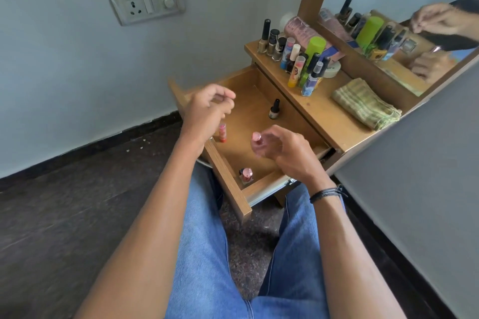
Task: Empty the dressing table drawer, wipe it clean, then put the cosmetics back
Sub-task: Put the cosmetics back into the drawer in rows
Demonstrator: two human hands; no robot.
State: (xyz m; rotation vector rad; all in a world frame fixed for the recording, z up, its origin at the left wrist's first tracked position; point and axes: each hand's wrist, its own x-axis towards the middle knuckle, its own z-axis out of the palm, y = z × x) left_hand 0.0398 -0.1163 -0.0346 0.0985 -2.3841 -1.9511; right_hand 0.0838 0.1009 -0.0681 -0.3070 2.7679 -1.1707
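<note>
The wooden drawer (pixel 261 190) is pulled out over my lap. Inside it stand a small black-capped bottle (pixel 274 109), a red-orange tube (pixel 222 132) by the left wall, and a pink nail polish bottle (pixel 246 175) near the front corner. My right hand (pixel 285 153) hovers over the drawer and grips a bottle with a rose-pink cap (pixel 256 137). My left hand (pixel 210 109) hangs above the drawer's left side, fingers loosely curled, holding nothing. Several cosmetics bottles (pixel 295 59) crowd the tabletop.
A folded green striped cloth (pixel 365 103) lies on the tabletop to the right. A mirror (pixel 404 33) leans behind it, reflecting my hands. A wall socket panel (pixel 147 5) sits at upper left. My jeans-clad legs are under the drawer front.
</note>
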